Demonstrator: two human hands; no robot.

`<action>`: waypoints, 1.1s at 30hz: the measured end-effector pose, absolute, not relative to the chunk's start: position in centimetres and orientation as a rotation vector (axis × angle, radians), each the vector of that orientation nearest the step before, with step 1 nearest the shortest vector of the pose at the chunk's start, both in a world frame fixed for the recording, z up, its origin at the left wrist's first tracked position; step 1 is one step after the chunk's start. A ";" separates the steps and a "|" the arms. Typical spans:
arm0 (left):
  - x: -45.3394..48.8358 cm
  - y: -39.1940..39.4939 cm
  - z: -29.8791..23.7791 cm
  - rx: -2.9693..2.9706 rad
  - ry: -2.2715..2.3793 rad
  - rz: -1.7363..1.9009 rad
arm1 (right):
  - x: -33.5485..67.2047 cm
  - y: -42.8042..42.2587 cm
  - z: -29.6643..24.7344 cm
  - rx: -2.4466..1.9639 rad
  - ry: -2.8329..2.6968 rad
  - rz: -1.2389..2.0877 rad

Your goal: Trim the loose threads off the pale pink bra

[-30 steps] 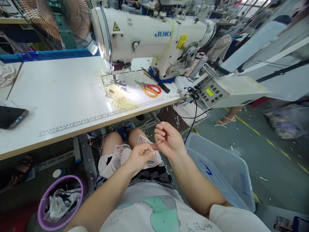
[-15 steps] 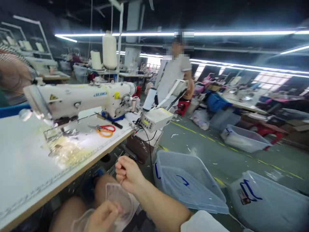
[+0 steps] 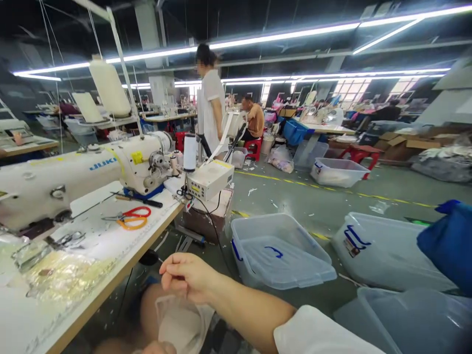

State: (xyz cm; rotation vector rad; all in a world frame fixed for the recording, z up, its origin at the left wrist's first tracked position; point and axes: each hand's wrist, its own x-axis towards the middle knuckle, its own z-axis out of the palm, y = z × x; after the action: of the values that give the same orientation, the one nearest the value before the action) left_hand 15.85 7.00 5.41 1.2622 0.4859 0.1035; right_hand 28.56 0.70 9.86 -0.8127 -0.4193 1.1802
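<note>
My right hand [image 3: 189, 276] is raised above my lap, off the table's front edge. Its fingers are curled and the thumb meets them; anything held between them is too small to make out. Below it a pale sheer fabric piece [image 3: 180, 317] lies over my thighs. At the bottom edge only the closed knuckles of my left hand [image 3: 159, 348] show, against the fabric's lower end. To the left stands a white sewing machine [image 3: 84, 172] on a white table [image 3: 99, 280]. Scissors with red and orange handles [image 3: 134, 217] rest beside it.
Clear plastic bins [image 3: 283, 265] stand on the floor to the right, near a blue bag [image 3: 448, 246]. A control box [image 3: 211, 179] juts from the table's end. Beyond it a person in white [image 3: 212, 108] stands, and another person [image 3: 255, 120] sits on a red stool.
My view has swung right, so the machine sits farther left and more bins show. My right hand's fingers have loosened slightly. My left hand has dropped mostly below the frame.
</note>
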 end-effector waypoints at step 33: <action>9.3 3.6 1.7 1.035 0.800 0.318 | 25.8 -3.6 1.2 -1.615 -1.318 1.474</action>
State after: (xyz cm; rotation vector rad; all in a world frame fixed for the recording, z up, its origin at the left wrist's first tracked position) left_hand 9.28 3.59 1.65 1.0353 0.7997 0.3183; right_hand 25.83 -3.58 1.19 -1.6153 -1.3182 1.4744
